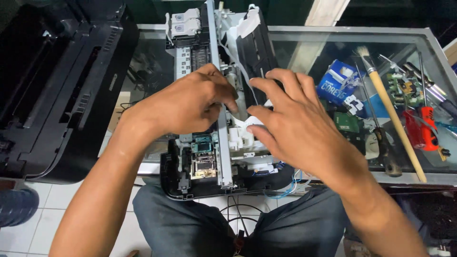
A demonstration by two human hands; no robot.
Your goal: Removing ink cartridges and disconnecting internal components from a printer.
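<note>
An opened printer chassis with white and grey plastic parts and a metal rail lies across the edge of a glass-topped table, partly over my lap. My left hand rests on the middle of the chassis, fingers curled around the metal rail and a white part beneath. My right hand sits beside it on the right, fingertips pressing on white plastic pieces and a white flat cable near the black carriage unit. What lies under both palms is hidden.
A black printer cover stands at the left. On the glass table at the right lie a long paintbrush, a red-handled tool, a screwdriver, circuit boards and a blue box. Loose wires hang near my knees.
</note>
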